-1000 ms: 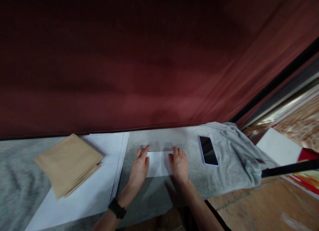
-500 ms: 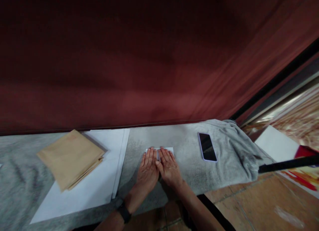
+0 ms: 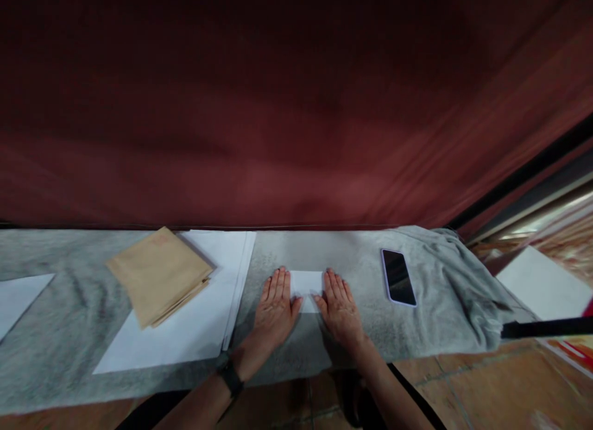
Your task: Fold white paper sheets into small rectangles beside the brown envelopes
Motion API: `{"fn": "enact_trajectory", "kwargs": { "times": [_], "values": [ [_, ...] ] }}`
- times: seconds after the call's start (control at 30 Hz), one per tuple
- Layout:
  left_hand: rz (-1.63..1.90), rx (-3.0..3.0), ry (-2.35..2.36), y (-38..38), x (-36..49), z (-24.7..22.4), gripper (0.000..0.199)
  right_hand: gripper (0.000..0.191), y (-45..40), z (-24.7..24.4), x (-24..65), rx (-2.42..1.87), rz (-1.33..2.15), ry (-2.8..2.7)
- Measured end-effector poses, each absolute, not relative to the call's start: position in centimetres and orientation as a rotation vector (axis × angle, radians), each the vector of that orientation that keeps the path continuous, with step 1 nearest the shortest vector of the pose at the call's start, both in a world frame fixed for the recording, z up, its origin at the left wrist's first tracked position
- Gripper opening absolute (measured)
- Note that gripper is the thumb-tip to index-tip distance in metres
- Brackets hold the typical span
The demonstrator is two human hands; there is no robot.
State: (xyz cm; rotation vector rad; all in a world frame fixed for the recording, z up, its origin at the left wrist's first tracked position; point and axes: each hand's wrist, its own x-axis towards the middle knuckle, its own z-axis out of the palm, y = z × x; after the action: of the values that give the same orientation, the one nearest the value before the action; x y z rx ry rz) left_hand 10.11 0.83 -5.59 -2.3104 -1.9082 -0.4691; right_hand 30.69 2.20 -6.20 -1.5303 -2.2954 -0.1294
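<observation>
A small white sheet of paper [image 3: 306,283] lies flat on the grey cloth in front of me. My left hand [image 3: 276,306] rests flat along its left edge, fingers stretched away from me and thumb on the paper. On the opposite edge lies my right hand [image 3: 340,307], also flat, its thumb pointing inward onto the paper. The sheet's middle shows between the two hands; its side edges are partly covered by them. Neither hand grips anything.
Left of my hands, brown paper envelopes [image 3: 160,272] lie on large white sheets [image 3: 185,343]. A phone [image 3: 399,278] in a lilac case lies to the right. The grey cloth [image 3: 296,248] covers the bench, with a dark red fabric wall [image 3: 296,139] behind. Another white sheet [image 3: 21,297] is at far left.
My hands have slid apart from the middle of the small paper to its left and right edges, uncovering its centre. The view has shifted slightly left.
</observation>
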Motion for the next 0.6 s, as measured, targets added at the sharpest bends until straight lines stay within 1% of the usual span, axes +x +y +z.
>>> {"fn": "enact_trajectory", "kwargs": {
  "times": [0.17,0.3,0.43,0.6],
  "values": [
    [-0.519,-2.277,-1.899,0.6,10.1,-5.3,0.069,0.06,2.1,-6.5,31.2,-1.552,-0.111,-2.283],
    [-0.557,-2.458,-1.692,-0.4,10.6,-4.8,0.062,0.059,2.3,-6.6,31.4,-1.554,-0.082,-2.272],
    [-0.537,-2.619,-1.526,-1.5,11.2,-4.8,0.062,0.057,2.6,-6.1,30.9,-1.558,-0.027,-2.229],
    [-0.502,-2.628,-1.472,-1.4,11.5,-5.4,0.061,0.054,1.7,-5.0,28.5,-1.319,0.134,-2.344]
  ]
}}
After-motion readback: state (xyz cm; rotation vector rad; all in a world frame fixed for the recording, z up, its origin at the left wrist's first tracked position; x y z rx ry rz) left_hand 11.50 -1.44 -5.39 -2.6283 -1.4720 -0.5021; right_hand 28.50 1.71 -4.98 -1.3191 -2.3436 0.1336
